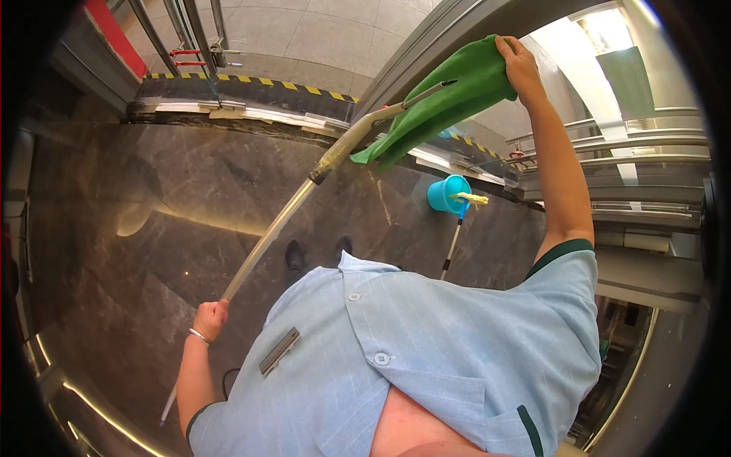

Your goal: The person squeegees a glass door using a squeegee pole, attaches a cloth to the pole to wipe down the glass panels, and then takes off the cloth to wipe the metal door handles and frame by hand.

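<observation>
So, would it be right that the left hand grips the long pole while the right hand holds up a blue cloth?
Not quite: the cloth is green, not blue, as the head view shows. The left hand does grip the long pole, and the right hand holds the cloth up.

The left hand and forearm over there hide a stretch of the long pole; the blue shirt covers the mop handle's near end.
</observation>
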`<action>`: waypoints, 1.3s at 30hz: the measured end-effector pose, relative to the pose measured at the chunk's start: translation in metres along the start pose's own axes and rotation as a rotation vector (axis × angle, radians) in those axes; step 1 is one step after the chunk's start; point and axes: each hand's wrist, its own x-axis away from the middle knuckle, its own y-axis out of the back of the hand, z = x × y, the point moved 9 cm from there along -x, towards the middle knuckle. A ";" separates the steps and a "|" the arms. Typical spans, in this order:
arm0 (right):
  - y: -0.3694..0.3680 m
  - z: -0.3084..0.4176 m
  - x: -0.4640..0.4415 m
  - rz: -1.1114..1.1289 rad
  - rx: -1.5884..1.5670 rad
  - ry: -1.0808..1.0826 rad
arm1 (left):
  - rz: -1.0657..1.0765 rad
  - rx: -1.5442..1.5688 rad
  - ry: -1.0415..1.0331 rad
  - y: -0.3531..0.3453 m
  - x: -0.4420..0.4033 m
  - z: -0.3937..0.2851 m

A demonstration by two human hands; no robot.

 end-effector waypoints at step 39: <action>0.049 0.112 0.177 -0.199 -0.131 0.832 | -0.357 0.079 -0.141 -0.025 -0.078 -0.107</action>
